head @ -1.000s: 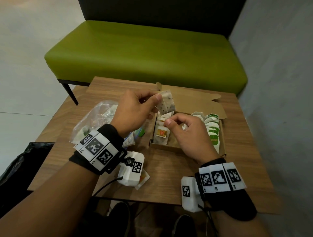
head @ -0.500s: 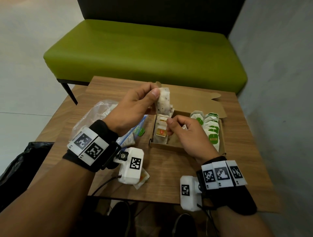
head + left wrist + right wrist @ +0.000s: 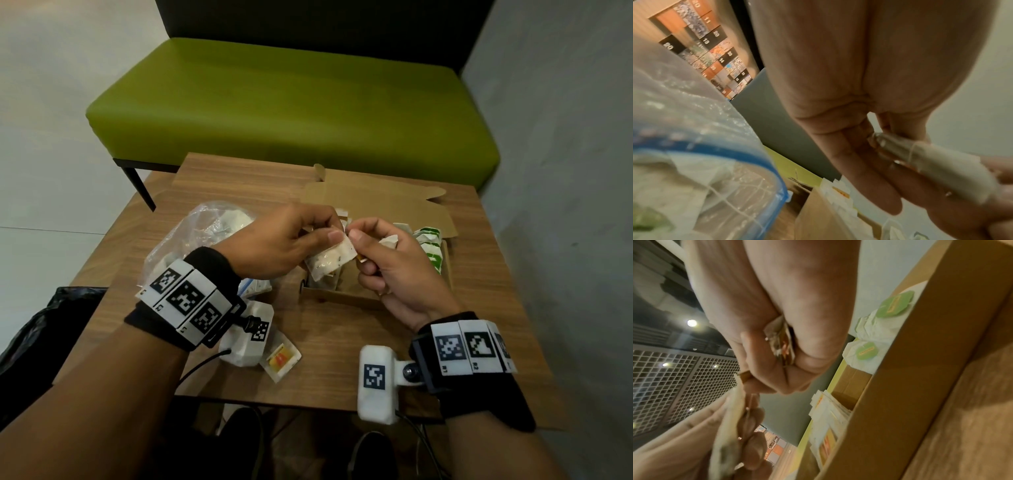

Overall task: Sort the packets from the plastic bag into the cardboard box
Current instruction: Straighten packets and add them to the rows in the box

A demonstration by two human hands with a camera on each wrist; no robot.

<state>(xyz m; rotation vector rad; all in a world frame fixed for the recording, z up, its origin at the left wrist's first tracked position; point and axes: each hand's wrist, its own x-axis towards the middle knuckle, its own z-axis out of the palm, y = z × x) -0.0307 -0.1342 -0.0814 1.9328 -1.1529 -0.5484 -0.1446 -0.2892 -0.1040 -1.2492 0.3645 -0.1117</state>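
Over the near left part of the open cardboard box (image 3: 342, 298), both hands meet on one white speckled packet (image 3: 330, 260). My left hand (image 3: 331, 233) pinches its top edge between thumb and fingers. My right hand (image 3: 357, 240) pinches the same edge from the right, and its curled fingers also hold an orange-brown packet (image 3: 784, 347) in the palm. The speckled packet (image 3: 931, 162) is blurred in the left wrist view. The clear plastic bag (image 3: 205, 236), with a blue zip strip (image 3: 701, 147), lies left of the box with packets inside.
Green-labelled white packets (image 3: 432, 246) stand in the box's right side, and orange-labelled white packets (image 3: 826, 443) in its left. One orange-labelled packet (image 3: 280, 359) lies loose near the wooden table's front edge (image 3: 308, 397). A green bench (image 3: 291, 102) stands behind the table, a black bag (image 3: 30, 329) at left.
My left hand brought the speckled packet down and to the right. My right hand rose from the box to meet it, and both now pinch it.
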